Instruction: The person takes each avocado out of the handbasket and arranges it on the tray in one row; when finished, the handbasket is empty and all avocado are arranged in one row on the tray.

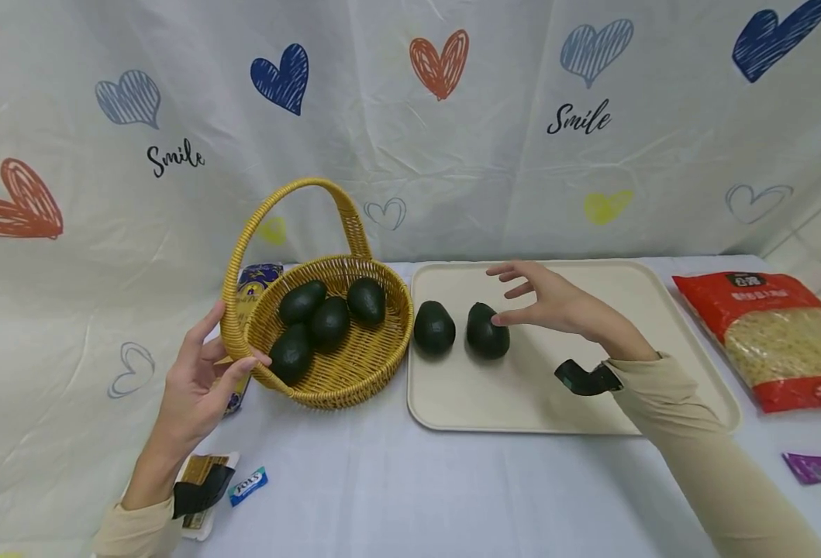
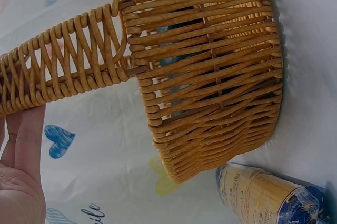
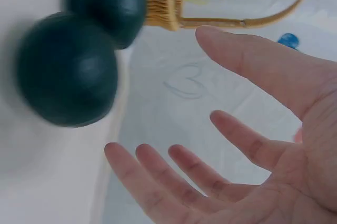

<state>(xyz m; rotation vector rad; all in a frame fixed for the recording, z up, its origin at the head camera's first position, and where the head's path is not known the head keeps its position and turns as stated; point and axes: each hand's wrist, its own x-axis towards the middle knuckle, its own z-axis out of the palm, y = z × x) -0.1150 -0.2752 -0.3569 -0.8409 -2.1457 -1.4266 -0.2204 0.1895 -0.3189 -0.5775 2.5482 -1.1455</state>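
A yellow woven basket (image 1: 361,391) with a tall handle (image 1: 343,209) holds several dark green avocados (image 1: 329,324). My left hand (image 1: 197,384) grips the lower left end of the handle, where it meets the rim; the left wrist view (image 2: 23,155) shows fingers behind the wicker strip. Two more avocados lie on the beige tray (image 1: 557,403), one (image 1: 434,328) near its left edge, the other (image 1: 487,333) a little to the right. Over that right avocado hovers my right hand (image 1: 550,301), fingers spread and holding nothing; the right wrist view (image 3: 253,182) shows them apart from it.
Behind the basket's left side stands a blue and yellow packet (image 2: 268,195). A red pasta bag (image 1: 780,341) lies right of the tray, with a purple wrapper (image 1: 820,469) nearer. By my left wrist are a small blue packet (image 1: 248,486) and a brown-and-white package (image 1: 197,523).
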